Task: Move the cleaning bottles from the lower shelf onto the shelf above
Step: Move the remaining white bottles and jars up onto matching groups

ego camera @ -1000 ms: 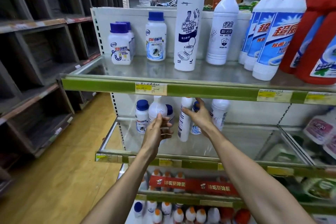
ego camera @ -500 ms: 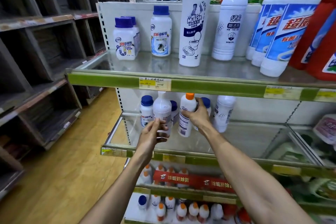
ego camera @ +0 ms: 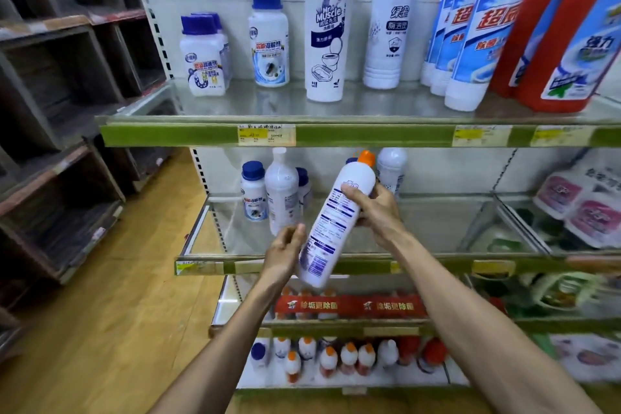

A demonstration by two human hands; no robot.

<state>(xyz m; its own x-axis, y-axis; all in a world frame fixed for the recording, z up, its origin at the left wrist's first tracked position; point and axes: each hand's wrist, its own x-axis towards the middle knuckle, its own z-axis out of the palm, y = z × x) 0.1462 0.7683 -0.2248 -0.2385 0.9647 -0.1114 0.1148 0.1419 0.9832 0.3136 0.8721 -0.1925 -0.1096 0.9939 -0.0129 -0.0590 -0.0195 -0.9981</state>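
Note:
A white cleaning bottle with an orange cap [ego camera: 336, 222] is tilted in the air in front of the lower shelf [ego camera: 437, 228]. My right hand [ego camera: 378, 212] grips it near the top. My left hand [ego camera: 284, 254] cups its lower end from the left. Still on the lower shelf stand a tall white bottle [ego camera: 281, 193], a blue-capped bottle [ego camera: 253, 191] and another white bottle [ego camera: 391, 168]. The shelf above [ego camera: 369, 136] carries a Mr Muscle bottle [ego camera: 327, 27], a white bottle [ego camera: 389, 27] and blue-capped jars [ego camera: 205, 54].
Blue-and-white bottles [ego camera: 470, 27] and red bottles [ego camera: 564, 44] crowd the upper shelf's right end. Pink packs [ego camera: 578, 208] lie at the right of the lower shelf. Small orange-capped bottles [ego camera: 336, 360] fill the bottom rows. Dark wooden racks [ego camera: 67, 111] line the aisle's left.
My right hand has pulled the orange-capped bottle off the lower shelf and tilted it toward me. My left hand has let go of the tall white bottle and moved to the lifted one.

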